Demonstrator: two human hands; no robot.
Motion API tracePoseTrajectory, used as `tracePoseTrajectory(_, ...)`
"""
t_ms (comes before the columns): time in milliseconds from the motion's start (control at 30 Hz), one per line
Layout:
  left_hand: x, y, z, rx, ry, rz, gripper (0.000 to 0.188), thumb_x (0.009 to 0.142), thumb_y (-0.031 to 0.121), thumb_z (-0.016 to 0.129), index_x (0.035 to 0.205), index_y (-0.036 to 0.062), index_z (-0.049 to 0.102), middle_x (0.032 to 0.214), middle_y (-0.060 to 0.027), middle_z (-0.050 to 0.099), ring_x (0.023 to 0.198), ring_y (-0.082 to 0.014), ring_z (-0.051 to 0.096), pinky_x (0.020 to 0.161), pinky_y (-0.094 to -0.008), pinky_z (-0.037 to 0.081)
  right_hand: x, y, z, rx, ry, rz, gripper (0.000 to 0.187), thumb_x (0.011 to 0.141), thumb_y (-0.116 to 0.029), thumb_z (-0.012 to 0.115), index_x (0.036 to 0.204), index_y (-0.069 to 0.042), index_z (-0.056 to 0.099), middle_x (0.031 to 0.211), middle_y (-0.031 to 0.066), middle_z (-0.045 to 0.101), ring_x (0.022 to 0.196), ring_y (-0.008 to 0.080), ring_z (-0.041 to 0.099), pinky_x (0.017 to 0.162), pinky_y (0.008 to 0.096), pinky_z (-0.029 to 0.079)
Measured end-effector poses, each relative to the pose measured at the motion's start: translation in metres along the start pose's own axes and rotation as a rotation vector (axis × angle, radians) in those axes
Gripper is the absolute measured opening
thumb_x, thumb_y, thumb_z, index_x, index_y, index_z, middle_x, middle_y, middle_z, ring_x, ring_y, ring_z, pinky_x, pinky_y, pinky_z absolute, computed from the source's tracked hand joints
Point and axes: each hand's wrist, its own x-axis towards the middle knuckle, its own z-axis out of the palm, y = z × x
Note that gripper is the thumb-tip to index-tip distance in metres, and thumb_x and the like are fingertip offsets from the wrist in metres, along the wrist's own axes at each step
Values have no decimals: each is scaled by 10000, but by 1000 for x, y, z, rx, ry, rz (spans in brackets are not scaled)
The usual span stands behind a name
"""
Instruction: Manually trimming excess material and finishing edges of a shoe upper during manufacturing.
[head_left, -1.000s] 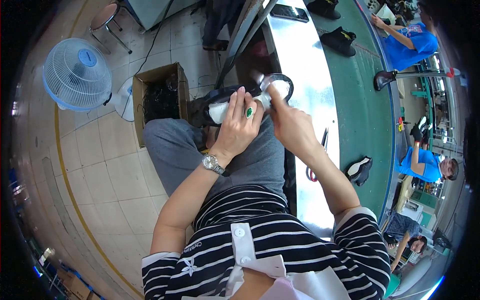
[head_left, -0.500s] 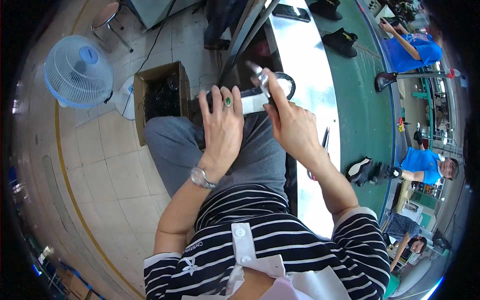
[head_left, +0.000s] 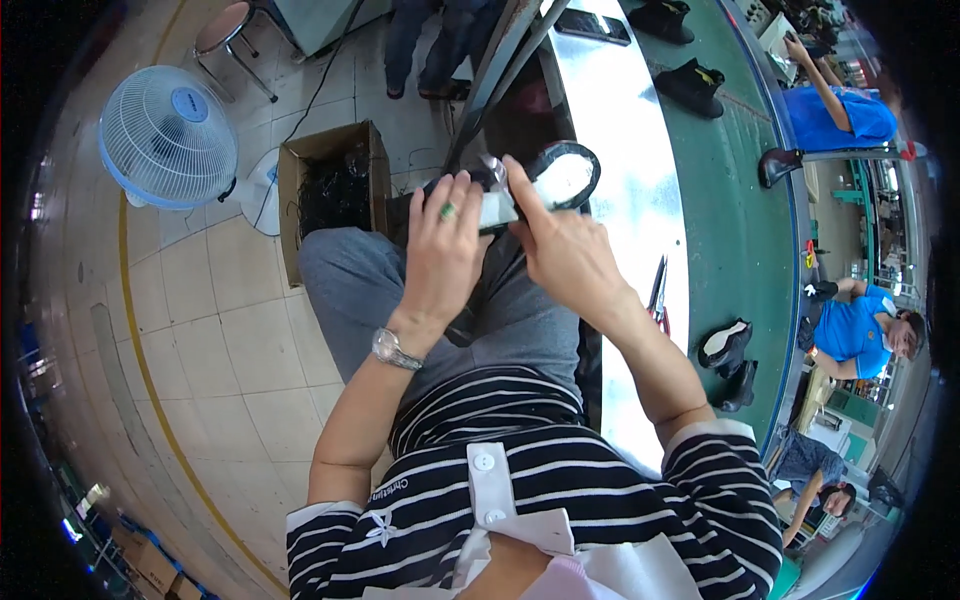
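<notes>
Over my lap lies a black shoe (head_left: pixel 565 178), its pale underside turned up and its rounded end toward the bench. My left hand (head_left: pixel 443 245), with a green-stoned ring, is closed over the shoe's other end. A small silver metal hand tool (head_left: pixel 494 170) is in my right hand (head_left: pixel 570 255), whose index finger stretches along it. The tool's tip is at the shoe's pale middle part, close to my left fingers. Its handle is hidden in my right palm, so its exact kind does not show.
On the bright metal bench (head_left: pixel 630 150) to my right lie a phone (head_left: pixel 592 27) and scissors (head_left: pixel 659 290). Beyond, a green belt (head_left: pixel 700 220) carries several black shoes (head_left: pixel 690 87). A cardboard box (head_left: pixel 380 180) of dark scraps and a fan (head_left: pixel 168 137) stand left. Co-workers (head_left: pixel 850 335) are across.
The tool has come down and left, from above the shoe to its underside. My right hand moved left with it, and more of the shoe's rounded end now shows.
</notes>
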Motion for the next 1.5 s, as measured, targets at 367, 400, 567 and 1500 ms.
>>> tracePoseTrajectory(367,10,-35,-29,-576,-139,-296,974,683,81,814,1498,105,281,1277,-137,607,1173,-326,576,997,-393,462,22,7,-21,77,-26,28,540,913,-155,555,1411,-183,348,669,192,645,617,387,654,555,484,514)
tracePoseTrajectory(400,10,-39,-31,-672,-185,-295,1004,688,118,823,1511,111,248,1333,-149,561,1228,-331,533,1033,-401,431,24,16,-22,76,165,-22,546,917,-150,558,1416,-169,339,770,203,666,681,387,665,597,482,517)
tracePoseTrajectory(567,-21,-35,-27,-622,-135,-253,1203,666,325,867,1544,86,80,1557,-248,191,1429,-371,255,1159,-430,253,11,50,-13,-97,-18,152,535,932,-151,549,1422,-139,334,824,233,668,712,409,662,641,492,517)
tracePoseTrajectory(1500,-91,-26,-49,-961,-390,-726,503,976,290,556,1425,91,449,1093,-160,659,863,-220,699,773,-352,558,-12,-52,-33,114,-759,-140,665,951,-119,551,1512,-287,236,835,161,654,625,302,653,552,421,534)
